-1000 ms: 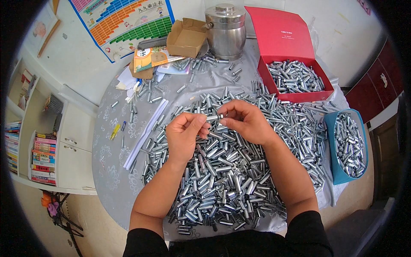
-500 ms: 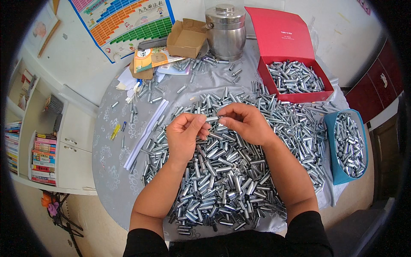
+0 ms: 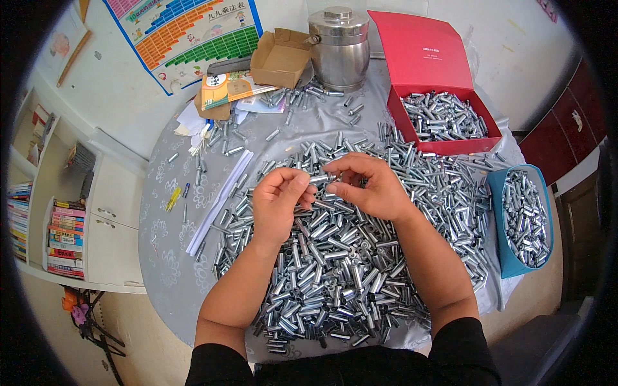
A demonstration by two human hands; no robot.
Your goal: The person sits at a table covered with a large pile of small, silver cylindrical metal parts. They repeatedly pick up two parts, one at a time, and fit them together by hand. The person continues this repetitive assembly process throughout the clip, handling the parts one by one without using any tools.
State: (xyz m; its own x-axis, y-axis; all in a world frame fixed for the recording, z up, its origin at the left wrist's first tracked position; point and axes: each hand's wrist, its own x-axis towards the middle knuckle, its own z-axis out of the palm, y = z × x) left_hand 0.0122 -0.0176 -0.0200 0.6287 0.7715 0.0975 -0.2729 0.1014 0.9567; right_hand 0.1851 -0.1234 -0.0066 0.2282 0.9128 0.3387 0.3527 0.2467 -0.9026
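Over the big heap of silvery metal expansion anchors [image 3: 347,257], both my hands meet around one such anchor [image 3: 320,179]. My left hand [image 3: 278,196] is closed, pinching the anchor's left end between thumb and fingers. Curled around its right end are the thumb and index finger of my right hand [image 3: 368,186]; the exact contact there is too small to make out. The anchor lies roughly level, its shiny tube showing between the two hands.
An open red box [image 3: 444,145] full of anchors stands at the far right, a teal fabric bin [image 3: 505,238] of them at the right edge. At the back are a steel pot [image 3: 339,51] and cardboard box [image 3: 277,61]. Folded white paper [image 3: 219,206] borders the heap's left.
My right hand has shifted slightly left and up along the anchor. Its right end shows more plainly between my right thumb and index finger. My left hand stays nearly still.
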